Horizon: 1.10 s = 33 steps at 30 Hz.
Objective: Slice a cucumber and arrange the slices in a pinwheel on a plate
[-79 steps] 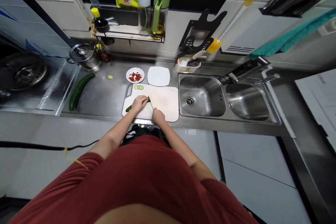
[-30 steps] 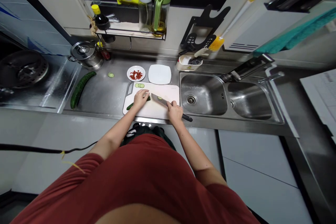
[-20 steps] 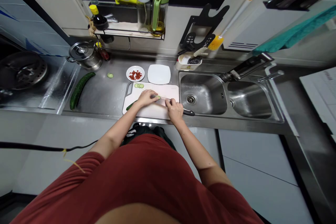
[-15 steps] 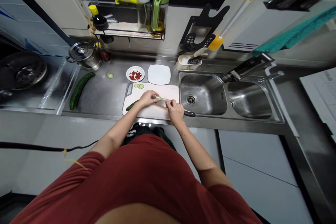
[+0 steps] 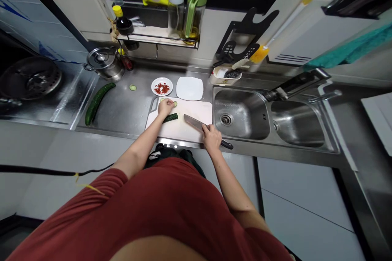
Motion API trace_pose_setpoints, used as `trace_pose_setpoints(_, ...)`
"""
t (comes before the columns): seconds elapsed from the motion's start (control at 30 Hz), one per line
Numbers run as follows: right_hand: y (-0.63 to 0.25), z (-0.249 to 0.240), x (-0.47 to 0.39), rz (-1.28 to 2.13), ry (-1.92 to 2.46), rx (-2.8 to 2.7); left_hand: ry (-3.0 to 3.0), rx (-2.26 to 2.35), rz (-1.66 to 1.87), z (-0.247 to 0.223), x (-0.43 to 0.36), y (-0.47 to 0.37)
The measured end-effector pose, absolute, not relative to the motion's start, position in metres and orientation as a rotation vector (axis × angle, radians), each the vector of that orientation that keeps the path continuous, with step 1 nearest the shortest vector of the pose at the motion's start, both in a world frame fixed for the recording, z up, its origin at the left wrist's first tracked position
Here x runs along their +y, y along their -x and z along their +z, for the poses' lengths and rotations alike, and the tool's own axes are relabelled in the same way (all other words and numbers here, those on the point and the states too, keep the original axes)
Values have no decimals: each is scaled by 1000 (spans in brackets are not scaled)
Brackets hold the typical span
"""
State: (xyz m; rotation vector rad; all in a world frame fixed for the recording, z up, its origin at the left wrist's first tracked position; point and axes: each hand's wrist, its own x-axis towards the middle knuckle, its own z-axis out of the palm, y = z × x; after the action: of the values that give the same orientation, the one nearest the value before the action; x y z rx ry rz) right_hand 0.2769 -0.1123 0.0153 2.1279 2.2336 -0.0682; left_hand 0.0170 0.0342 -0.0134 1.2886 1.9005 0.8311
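My right hand (image 5: 212, 137) grips a kitchen knife (image 5: 193, 122); its broad blade points left over the white cutting board (image 5: 190, 133), and the black handle end sticks out past the hand. At the upper left of the board my left hand (image 5: 165, 107) pinches a round cucumber slice (image 5: 175, 104) at its fingertips. Other slices lie partly hidden behind that hand. Just below it, between hand and blade, rests a cut piece of cucumber (image 5: 170, 118), its left end covered by my wrist.
Behind the board stand a plate of chopped red pieces (image 5: 162, 86) and a square white plate (image 5: 190, 88). A whole cucumber (image 5: 98, 103) and a cut cucumber end (image 5: 132, 87) lie left. The double sink (image 5: 241, 114) is right, a lidded pot (image 5: 105, 64) at the back left.
My left hand has moved up and left with the slice, off the cucumber piece, which now shows its cut end. The knife has come away from the slice, blade lying more to the right.
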Motion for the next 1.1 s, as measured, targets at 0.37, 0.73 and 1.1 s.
trace_pose_setpoints(0.37,-274,8,-116,-118,-2207,2236,-1345,2046,716,-28,52,0)
trace_pose_setpoints(0.73,-276,9,-118,-139,-2249,2215,-1522,2101,577,-25,58,0)
trace_pose_setpoints(1.1,-273,12,-117,-176,-2224,2188,-1654,2138,469,-12,54,-5)
